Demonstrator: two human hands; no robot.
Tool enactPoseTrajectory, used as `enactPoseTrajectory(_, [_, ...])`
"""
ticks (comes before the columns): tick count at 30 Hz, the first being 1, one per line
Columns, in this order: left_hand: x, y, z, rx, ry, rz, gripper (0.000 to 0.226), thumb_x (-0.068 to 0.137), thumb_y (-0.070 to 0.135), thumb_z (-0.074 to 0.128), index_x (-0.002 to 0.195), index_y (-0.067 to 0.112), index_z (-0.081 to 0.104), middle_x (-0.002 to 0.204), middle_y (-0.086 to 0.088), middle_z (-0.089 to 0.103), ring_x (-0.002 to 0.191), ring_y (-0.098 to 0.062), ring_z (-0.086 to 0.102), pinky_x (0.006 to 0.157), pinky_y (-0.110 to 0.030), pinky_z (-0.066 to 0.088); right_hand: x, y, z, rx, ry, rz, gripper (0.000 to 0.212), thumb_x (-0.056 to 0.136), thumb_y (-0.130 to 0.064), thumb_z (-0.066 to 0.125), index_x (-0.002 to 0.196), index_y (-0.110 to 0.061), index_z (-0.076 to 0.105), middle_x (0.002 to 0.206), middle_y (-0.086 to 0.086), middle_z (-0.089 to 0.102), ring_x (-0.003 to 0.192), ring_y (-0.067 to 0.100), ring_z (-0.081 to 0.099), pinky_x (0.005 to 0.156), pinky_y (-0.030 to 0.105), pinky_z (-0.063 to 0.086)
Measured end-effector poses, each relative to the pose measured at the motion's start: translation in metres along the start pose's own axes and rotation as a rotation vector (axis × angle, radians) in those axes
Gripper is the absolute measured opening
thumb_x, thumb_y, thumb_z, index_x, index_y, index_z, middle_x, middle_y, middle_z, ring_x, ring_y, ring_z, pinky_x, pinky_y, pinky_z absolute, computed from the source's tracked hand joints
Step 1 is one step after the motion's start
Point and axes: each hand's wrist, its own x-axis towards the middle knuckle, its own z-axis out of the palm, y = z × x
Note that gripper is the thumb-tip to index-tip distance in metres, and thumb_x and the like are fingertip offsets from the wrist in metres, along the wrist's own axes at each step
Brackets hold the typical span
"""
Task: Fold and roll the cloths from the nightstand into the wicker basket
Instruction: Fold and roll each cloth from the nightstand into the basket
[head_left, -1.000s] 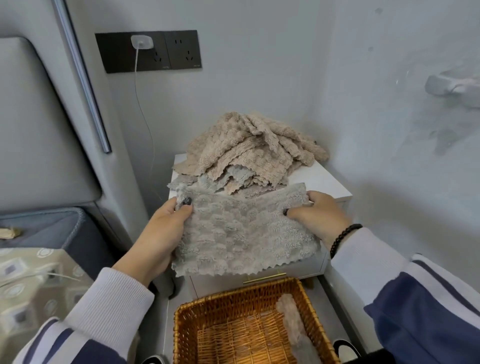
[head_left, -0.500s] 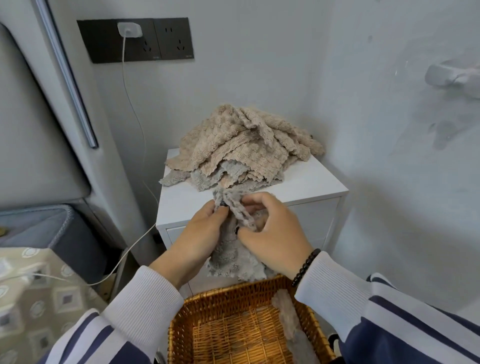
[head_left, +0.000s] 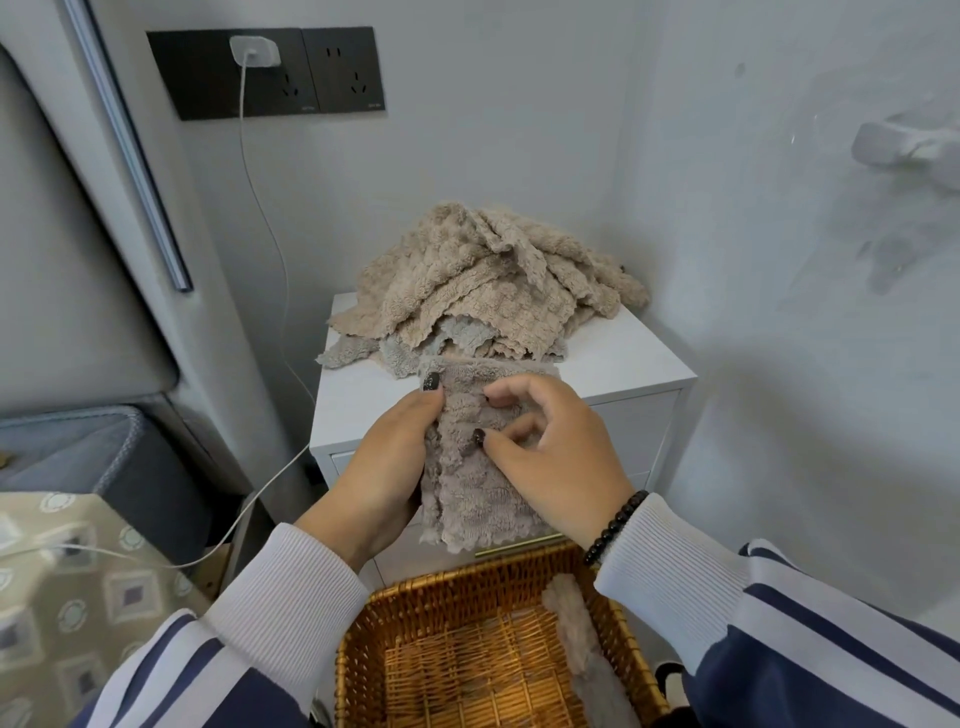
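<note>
A grey-beige fluffy cloth (head_left: 478, 499), folded into a narrow strip, hangs in front of the white nightstand (head_left: 623, 364). My left hand (head_left: 384, 467) grips its left edge, thumb on the top corner. My right hand (head_left: 561, 457) pinches the cloth's front with thumb and curled fingers. A pile of beige and grey cloths (head_left: 488, 291) lies on the nightstand top behind. Below my hands stands the wicker basket (head_left: 405, 597), with one rolled cloth (head_left: 576, 639) lying along its right side.
A white charger cable (head_left: 270, 249) runs from the wall socket (head_left: 254, 52) down past the nightstand's left side. A padded headboard and a patterned bed cover (head_left: 62, 597) lie to the left. The wall stands close on the right.
The cloth went from spread wide between both hands to doubled into a narrow strip. My hands came together and now hold the strip upright above the basket.
</note>
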Motion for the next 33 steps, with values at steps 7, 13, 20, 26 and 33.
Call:
enactPoseTrajectory(7, [-0.007,-0.002,0.005,0.133,-0.066,0.096,0.025,0.096,0.019,0.052,0.117,0.006,0.057,0.078,0.001,0.074,0.064,-0.007,0.070,0.054,-0.017,0.053,0.001,0.007,0.001,0.086,0.026,0.028,0.033,0.083,-0.005,0.068,0.095,-0.035,0.061,0.103,-0.012,0.061,0.073,0.004,0.064,0.068,0.014,0.050])
enactPoseTrajectory(13, [-0.006,0.004,-0.003,0.016,0.107,0.054,0.024,0.097,0.015,0.052,0.120,0.010,0.058,0.103,-0.011,0.073,0.090,-0.026,0.072,0.076,-0.038,0.059,0.010,0.012,-0.013,0.192,0.208,0.236,0.041,0.078,-0.013,0.072,0.112,-0.028,0.054,0.112,-0.012,0.056,0.091,0.004,0.060,0.079,0.027,0.054])
enactPoseTrajectory(20, [-0.009,0.007,-0.006,-0.083,0.132,0.001,0.027,0.097,0.027,0.052,0.116,0.011,0.062,0.098,-0.009,0.075,0.086,-0.026,0.073,0.067,-0.036,0.060,0.006,0.015,-0.018,0.713,-0.215,0.524,0.012,0.082,-0.010,0.071,0.093,-0.009,0.067,0.082,0.003,0.074,0.073,0.014,0.071,0.063,0.029,0.059])
enactPoseTrajectory(26, [-0.007,0.010,-0.023,0.100,0.062,0.079,0.045,0.071,0.024,0.078,0.113,0.016,0.064,0.103,-0.011,0.073,0.089,-0.025,0.072,0.082,-0.041,0.057,0.008,0.017,-0.032,0.271,-0.262,0.376,0.028,0.077,-0.021,0.079,0.101,-0.021,0.066,0.097,-0.001,0.074,0.091,0.018,0.071,0.089,0.038,0.055])
enactPoseTrajectory(33, [-0.015,0.004,-0.031,0.537,-0.203,-0.017,0.048,0.068,0.033,0.085,0.111,0.020,0.066,0.102,-0.001,0.074,0.089,-0.020,0.072,0.083,-0.041,0.058,0.003,0.013,-0.042,-0.043,-0.474,0.307,0.044,0.073,-0.035,0.080,0.112,-0.025,0.063,0.113,-0.007,0.068,0.104,0.012,0.064,0.097,0.037,0.050])
